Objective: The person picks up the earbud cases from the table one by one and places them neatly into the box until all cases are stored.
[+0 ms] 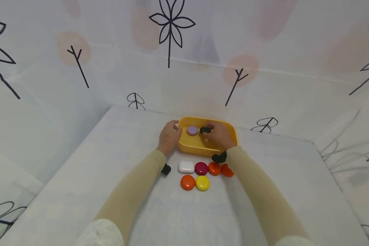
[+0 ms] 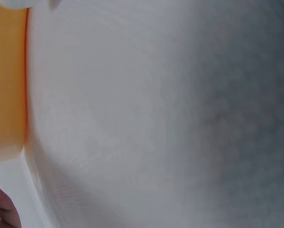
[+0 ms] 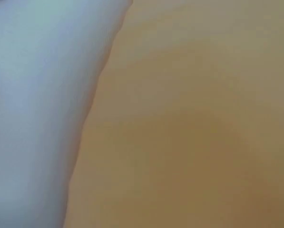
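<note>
A yellow tray [image 1: 196,149] stands at the back of the table, and a round lilac piece [image 1: 192,130] lies inside it. My right hand [image 1: 218,134] reaches into the tray and pinches a round black piece [image 1: 204,130] just right of the lilac one. At the tray's left wall, my left hand [image 1: 169,136] grips the rim with thumb and curled fingers. The left wrist view has the tray's side [image 2: 7,85] at its left edge, with fingertips [image 2: 3,204] below. Blurred yellow fills most of the right wrist view.
In front of the tray lie a white rounded block [image 1: 186,167], a crimson disc [image 1: 201,168], an orange disc [image 1: 214,168], a red-orange disc [image 1: 188,182] and a yellow disc [image 1: 202,183]. Another orange piece [image 1: 227,170] is partly behind the right sleeve. A patterned cloth [image 1: 184,85] hangs behind.
</note>
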Available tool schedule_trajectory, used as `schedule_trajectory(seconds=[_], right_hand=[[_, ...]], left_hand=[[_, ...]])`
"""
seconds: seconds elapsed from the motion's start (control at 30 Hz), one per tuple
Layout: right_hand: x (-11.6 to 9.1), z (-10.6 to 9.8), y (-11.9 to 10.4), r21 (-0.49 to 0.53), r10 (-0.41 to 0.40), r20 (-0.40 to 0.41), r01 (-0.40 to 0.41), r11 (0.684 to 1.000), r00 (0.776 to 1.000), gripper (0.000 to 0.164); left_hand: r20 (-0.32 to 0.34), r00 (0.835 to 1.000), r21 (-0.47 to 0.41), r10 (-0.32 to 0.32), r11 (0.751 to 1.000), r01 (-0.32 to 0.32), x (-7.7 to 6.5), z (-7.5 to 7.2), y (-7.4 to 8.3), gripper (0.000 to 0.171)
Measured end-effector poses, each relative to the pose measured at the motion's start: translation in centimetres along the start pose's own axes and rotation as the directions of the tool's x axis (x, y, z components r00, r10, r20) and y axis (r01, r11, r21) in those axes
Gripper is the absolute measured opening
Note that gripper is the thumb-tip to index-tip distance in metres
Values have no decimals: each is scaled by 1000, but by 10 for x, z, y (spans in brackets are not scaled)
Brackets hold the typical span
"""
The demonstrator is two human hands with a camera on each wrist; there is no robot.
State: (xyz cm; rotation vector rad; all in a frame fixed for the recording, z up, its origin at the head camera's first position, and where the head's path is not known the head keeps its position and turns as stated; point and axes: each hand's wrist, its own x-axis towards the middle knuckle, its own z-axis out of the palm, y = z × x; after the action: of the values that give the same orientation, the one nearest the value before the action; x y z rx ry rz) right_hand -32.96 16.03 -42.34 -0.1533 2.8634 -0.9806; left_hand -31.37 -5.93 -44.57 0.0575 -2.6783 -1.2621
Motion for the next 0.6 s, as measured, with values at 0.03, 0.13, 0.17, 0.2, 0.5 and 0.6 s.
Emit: schedule_trajectory(seconds=[0.03,0.13,0.17,0.2,0.5,0.6], right_hand=[[-1,-1,1,2,2,4,-2,1000,1000,40],[-5,-4,0,-22,0,3,0,1000,1000,39],[-6,-5,-1,-24,-1,4,1,1000,1000,38],[-7,-6,-2,-30,-3,0,3,1000,1000,38],[-21,-11,-7,-56,-11,-36,9,998,999,39],[-24,-12,-8,-60,-13,-42,11,998,999,40]], left_hand=[[-1,1000,2,2,1000,-2,0,0,0,43],[1,1000,9,6,1000,-6,-1,-1,2,43],[2,1000,9,6,1000,-6,-2,-2,3,42],[3,1000,9,2,1000,-3,-2,-2,3,42],[19,1000,9,-10,1000,10,-5,-6,7,42],[15,1000,13,-5,1000,4,-6,-6,7,42]])
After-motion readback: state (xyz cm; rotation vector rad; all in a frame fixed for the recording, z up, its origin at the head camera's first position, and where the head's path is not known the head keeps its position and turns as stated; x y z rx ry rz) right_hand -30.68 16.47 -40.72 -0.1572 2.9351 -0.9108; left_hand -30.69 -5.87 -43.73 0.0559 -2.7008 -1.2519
